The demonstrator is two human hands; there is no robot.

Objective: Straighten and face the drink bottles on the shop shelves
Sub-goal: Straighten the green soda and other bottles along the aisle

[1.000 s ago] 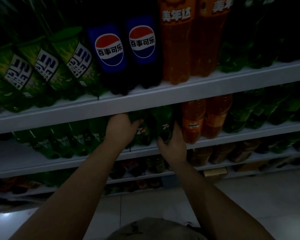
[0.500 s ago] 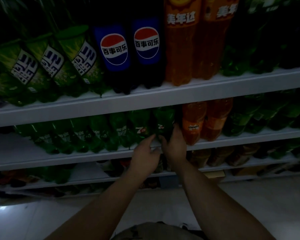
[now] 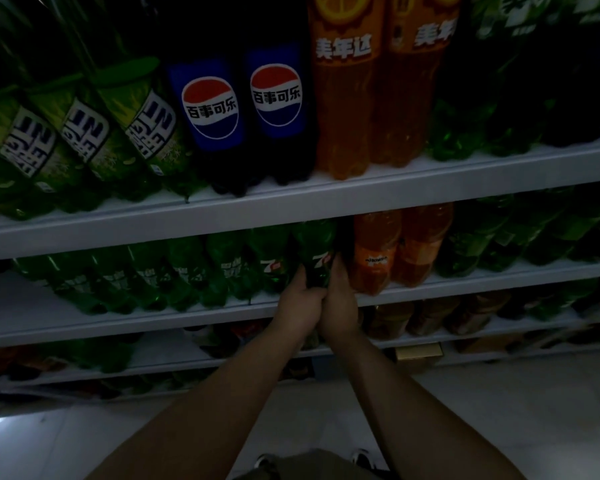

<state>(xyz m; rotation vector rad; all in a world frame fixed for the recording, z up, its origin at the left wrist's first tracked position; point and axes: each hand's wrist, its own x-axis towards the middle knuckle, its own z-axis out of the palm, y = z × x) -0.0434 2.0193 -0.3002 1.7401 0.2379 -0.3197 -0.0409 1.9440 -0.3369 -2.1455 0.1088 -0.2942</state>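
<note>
A green 7-Up bottle (image 3: 317,251) stands on the second shelf (image 3: 153,322), last of a row of green bottles and just left of an orange soda bottle (image 3: 374,254). My left hand (image 3: 300,299) grips its lower left side. My right hand (image 3: 338,299) grips its lower right side, the fingers curled round it. The two hands touch each other below the bottle, and its base is hidden behind them. Another 7-Up bottle (image 3: 271,261) stands directly to the left.
The top shelf (image 3: 326,199) holds tilted green bottles (image 3: 142,129), two Pepsi bottles (image 3: 212,112) and tall orange bottles (image 3: 343,81). Darker bottles fill the lower shelves (image 3: 430,317). Pale floor tiles (image 3: 499,393) lie below. The light is dim.
My left hand moved right along the second shelf, from a bottle further left to the 7-Up bottle that my right hand held, and now grips it too.
</note>
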